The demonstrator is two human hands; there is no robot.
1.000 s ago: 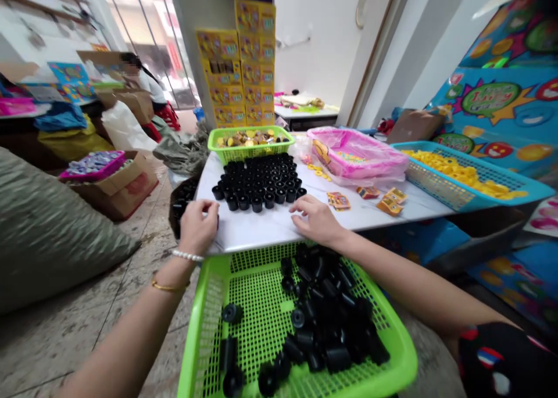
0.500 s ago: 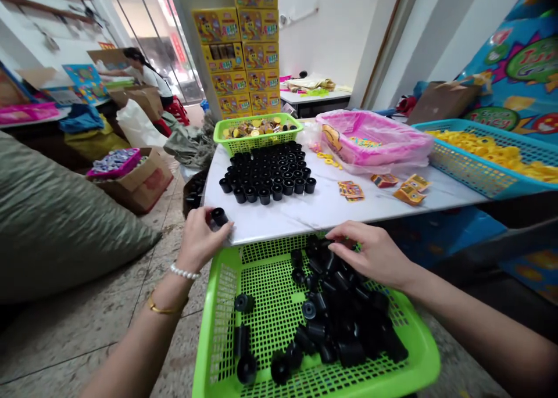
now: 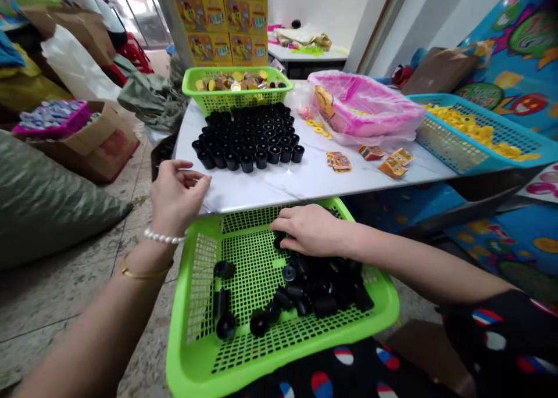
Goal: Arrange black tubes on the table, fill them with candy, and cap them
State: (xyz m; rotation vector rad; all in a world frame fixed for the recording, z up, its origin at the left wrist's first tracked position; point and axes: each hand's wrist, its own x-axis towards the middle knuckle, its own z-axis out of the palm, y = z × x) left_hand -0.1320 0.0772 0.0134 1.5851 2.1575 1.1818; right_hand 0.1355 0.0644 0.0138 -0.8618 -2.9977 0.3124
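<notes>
Dozens of little black cups point(image 3: 246, 133) already stand upright in tight rows on the white marble counter point(image 3: 257, 192), probably the bigger share by the look of it. A smaller loose heap point(image 3: 322, 287) lies tipped every which way in the green basket point(image 3: 183, 351) just below the counter's front edge. My right grip point(image 3: 308, 230) is curled down over the back of that heap, and honestly I can't tell from here whether it has a cup in it. My left grip point(image 3: 176, 193) is spread open and empty, hovering by the counter's front corner. Room-wise, there's a bare strip of counter between the rows and the front edge, so the front is easy to work along. On the left, the rows run close to the edge, with a dark tub point(image 3: 160, 154) just beyond it.
</notes>
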